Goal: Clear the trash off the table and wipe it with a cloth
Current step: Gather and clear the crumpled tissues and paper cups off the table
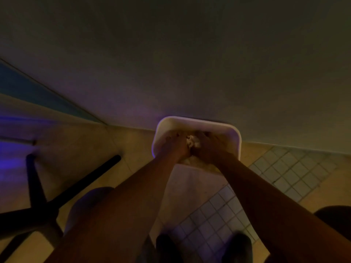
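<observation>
Evidently mid-disposal: left hand (175,144) and right hand (208,147) together grip crumpled white trash (192,142) inside the pale bin (197,123) by the wall; next, release it, fetch cloth.

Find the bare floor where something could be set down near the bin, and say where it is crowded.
Bare tan floor lies left of the white bin, between the wall and the black table legs. The grid-tiled floor right of the bin is also free. The bin mouth is crowded: the left hand and right hand meet there around crumpled paper.
</observation>
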